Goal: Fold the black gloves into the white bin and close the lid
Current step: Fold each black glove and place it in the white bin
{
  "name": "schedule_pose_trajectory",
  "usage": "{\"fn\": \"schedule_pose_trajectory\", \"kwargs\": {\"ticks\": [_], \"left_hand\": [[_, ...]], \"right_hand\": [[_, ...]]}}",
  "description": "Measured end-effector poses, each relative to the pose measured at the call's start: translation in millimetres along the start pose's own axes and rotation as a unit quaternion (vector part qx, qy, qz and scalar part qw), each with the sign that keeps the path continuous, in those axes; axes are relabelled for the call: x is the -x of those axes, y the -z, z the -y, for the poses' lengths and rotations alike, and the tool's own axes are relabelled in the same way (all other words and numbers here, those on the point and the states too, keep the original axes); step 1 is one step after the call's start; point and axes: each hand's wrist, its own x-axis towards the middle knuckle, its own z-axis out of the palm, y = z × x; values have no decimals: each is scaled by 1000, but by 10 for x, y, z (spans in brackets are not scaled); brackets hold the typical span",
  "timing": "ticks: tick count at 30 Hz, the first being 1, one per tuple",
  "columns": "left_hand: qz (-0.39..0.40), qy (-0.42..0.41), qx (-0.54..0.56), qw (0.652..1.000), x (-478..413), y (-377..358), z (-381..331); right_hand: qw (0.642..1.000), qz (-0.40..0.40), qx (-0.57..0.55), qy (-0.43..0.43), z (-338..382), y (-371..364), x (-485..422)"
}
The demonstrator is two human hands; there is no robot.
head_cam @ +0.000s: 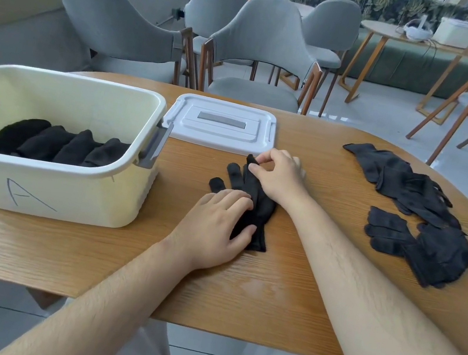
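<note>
Work centres on one black glove point(264, 213) lying on the table point(118, 266) in front of the person. Its long axis runs almost straight away from the body, cuff toward 6 o'clock and fingers toward 11 to 12 o'clock, and it looks already doubled lengthwise.

The left grip point(216, 221) lies flat on the cuff end, fingers extended and pressing the fabric down, with nothing enclosed. The right grip point(281, 176) is at the far end, thumb and forefinger pinched on one glove fingertip while the other fingers curl loosely above.

The coming move probably turns on this: the pinched tip sits at 12 o'clock from the left grip, along the glove's own axis. Drawing it back toward 6 o'clock would fold the glove over the pinned part.

The white bin point(68, 196) stands open at 9 o'clock from the glove, nearer the left grip, with four folded gloves point(55, 144) ranged side by side inside. Its lid point(220, 122) lies flat on the table at 12 o'clock, just beyond the right grip and touching nothing black. More loose gloves point(414, 201) lie heaped at 3 o'clock, well apart from the bin, so the task seems roughly midway.
</note>
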Motion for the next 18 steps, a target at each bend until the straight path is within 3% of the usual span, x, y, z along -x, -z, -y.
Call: {"fn": "schedule_pose_trajectory", "kwargs": {"ticks": [4,8,14,18], "left_hand": [[7,2,-6,1000,-3,5,0],[40,27,-39,998,-8,18,-16],[63,29,-62,996,-33,8,-11],[63,37,-60,995,-20,-12,-9]], "right_hand": [[998,-16,49,30,-46,-47,-24],[995,-87,46,-23,-247,30,-17],[998,-16,55,-11,-361,114,106],[1000,-15,-20,2,-285,129,99]]}}
